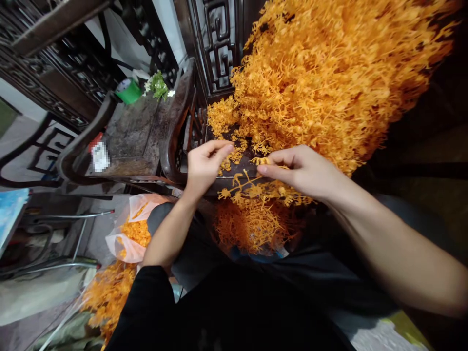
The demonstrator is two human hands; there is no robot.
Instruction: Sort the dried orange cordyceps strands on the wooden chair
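Observation:
My right hand [298, 170] pinches an orange plastic flower sprig [241, 185] between thumb and fingers. Its thin branched stem points left and hangs over the dark seat edge. Thumb and forefinger of my left hand [208, 161] are pressed together, just above and left of the sprig; whether a small piece sits between them is hidden. Behind both hands, small orange flower pieces [224, 114] lie on the dark wooden seat. A big heap of orange sprigs [329, 83] rises at the upper right. Below my hands, between my legs, more orange stems [252, 226] fill a container.
At the left stands a carved wooden side table [127, 131] with a green tape roll [128, 91] and a white-flowered sprig [158, 86]. A translucent pink bag [139, 229] of orange pieces sits on the floor by my left knee, near a loose orange pile [109, 297].

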